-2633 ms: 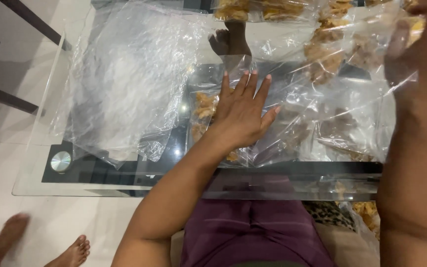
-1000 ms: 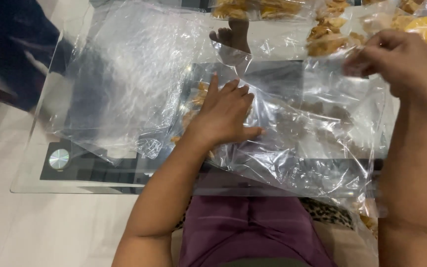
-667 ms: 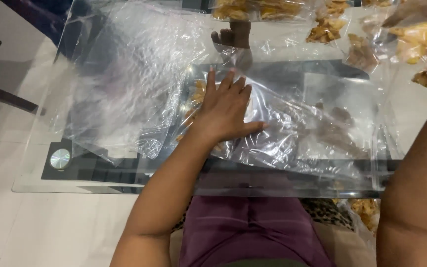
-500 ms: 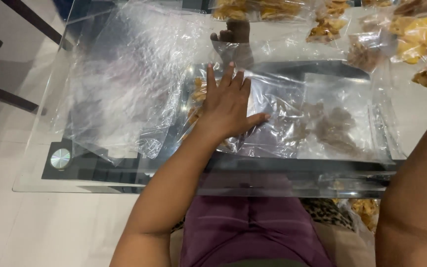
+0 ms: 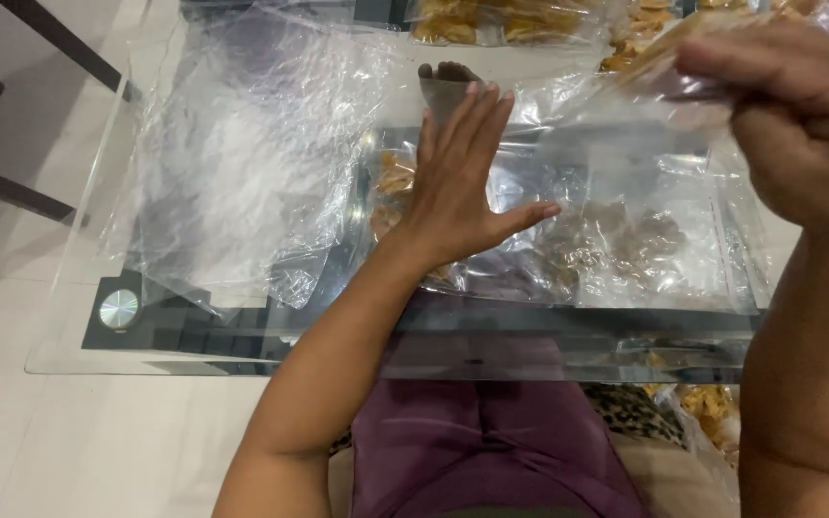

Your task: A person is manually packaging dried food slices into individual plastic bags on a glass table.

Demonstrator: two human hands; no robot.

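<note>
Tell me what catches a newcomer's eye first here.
The left hand lies flat, fingers spread, on clear plastic bags of golden snacks at the middle of the glass table. At upper right the right hand pinches a filled clear bag above the table. Empty crinkled plastic bags lie left.

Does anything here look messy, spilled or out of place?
Nothing looks spilled. The clear plastic bags lie crumpled and overlapping across the glass table, but the fried snacks seem to stay inside them. The left hand rests flat on one.
</note>
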